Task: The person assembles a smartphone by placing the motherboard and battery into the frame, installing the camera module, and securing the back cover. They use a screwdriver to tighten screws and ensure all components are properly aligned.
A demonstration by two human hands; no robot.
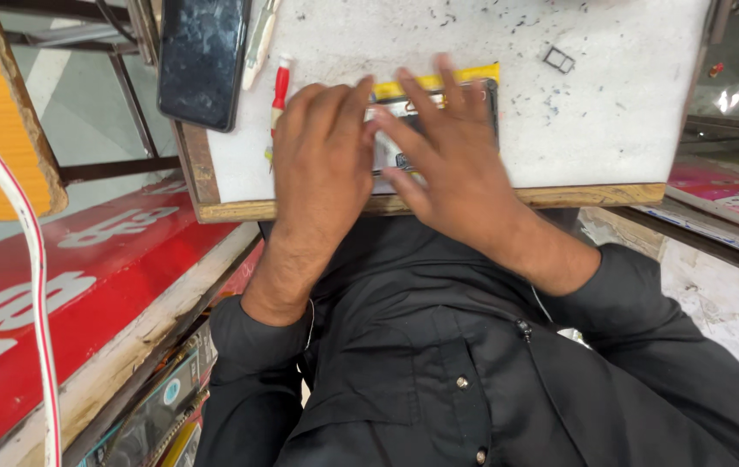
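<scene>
An opened phone (484,97) with a dark frame and a yellow strip along its far edge lies flat on a white work board (611,112). My left hand (322,164) lies palm down over its left end, fingers together. My right hand (452,160) presses on the middle of it with fingers spread. Most of the phone's inside is hidden under both hands. A red-handled screwdriver (280,86) lies just left of my left hand.
A dark phone (201,60) with a scuffed screen lies at the board's far left corner, a white tool (259,39) beside it. A small metal tray piece (559,60) sits far right. A red-and-white cable (37,285) hangs left over a red counter (84,285).
</scene>
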